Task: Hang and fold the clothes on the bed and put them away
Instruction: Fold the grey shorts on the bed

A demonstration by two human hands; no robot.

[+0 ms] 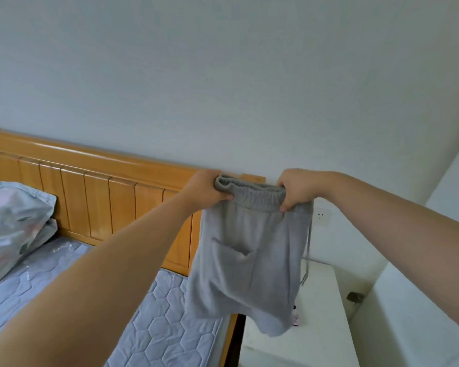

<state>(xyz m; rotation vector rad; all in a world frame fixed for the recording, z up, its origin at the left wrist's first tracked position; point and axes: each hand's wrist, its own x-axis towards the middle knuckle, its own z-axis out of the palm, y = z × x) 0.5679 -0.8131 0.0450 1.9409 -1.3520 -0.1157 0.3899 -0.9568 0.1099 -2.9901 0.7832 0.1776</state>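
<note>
Pale wall [223,75] filled most of the view above a wooden bed [154,313] with a quilted lavender cover. Nearest the camera, one bare forearm stretched forward across the bed and the other reached in past the bed's right side. Beyond them, over the bed's far right corner, a pair of grey shorts [247,260] hung in the air, clear of the bed. The left hand [206,190] gripped one end of the elastic waistband [255,198] with its fingers curled over the bunched fabric, and the right hand [298,188] pinched the other end, thumb in front. A patch pocket [233,250] faced the camera, and a drawstring [308,250] dangled down the side of the shorts away from the bed. The lower hem hung in front of a white surface [321,327] standing just beside the bed, with a small pinkish item on it, too hidden to identify. Farther back, the slatted orange headboard [96,197] ran along the head of the bed against the wall, with a patterned pillow [13,221] leaning on it at the far left. A white socket [321,215] sat on the wall just right of the headboard.
</note>
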